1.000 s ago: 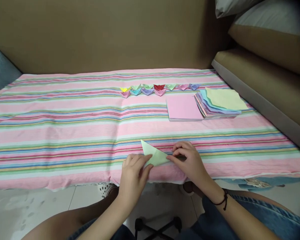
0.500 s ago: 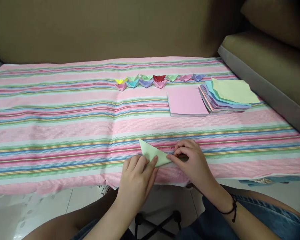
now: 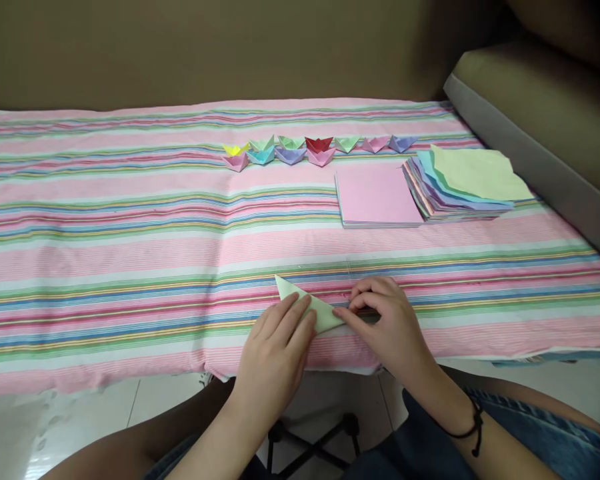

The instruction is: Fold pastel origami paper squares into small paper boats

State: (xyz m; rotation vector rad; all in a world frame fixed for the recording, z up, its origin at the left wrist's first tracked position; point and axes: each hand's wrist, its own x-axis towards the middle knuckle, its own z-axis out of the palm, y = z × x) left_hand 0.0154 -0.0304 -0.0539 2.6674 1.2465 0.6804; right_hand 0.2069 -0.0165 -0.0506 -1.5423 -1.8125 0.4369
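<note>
Striped cloth (image 3: 105, 260) in pink, white, green and blue covers the broad surface seen from the head view, running back to a brown upright panel (image 3: 205, 53), with a brown cushion (image 3: 535, 100) along the right side. Near the front edge of this cloth lies a folded piece of pale green paper (image 3: 325, 316), roughly triangular, one sharp corner pointing away to the upper left and another pointing right. The left hand (image 3: 275, 353) rests on it from the left: its fingers are stretched out, side by side, over the lower left part of the paper, unclenched, while its thumb is hidden. Beyond those fingertips the far corner and the right half of the sheet show. The right hand (image 3: 390, 320) is at the opposite end, its thumb tip touching the right corner and its other fingers curled just behind; whether they pinch the corner from below I cannot tell. A dark cord bracelet (image 3: 478, 421) circles the right wrist. Farther back, small folded paper boats (image 3: 319, 144) stand in two rows, seven behind and four in front, in yellow, green, red, blue, purple and pink. To their right, nearer the hands, a square pink paper stack (image 3: 377, 197) adjoins a fanned multicoloured paper stack (image 3: 475, 175) topped by a pale yellow-green sheet.
</note>
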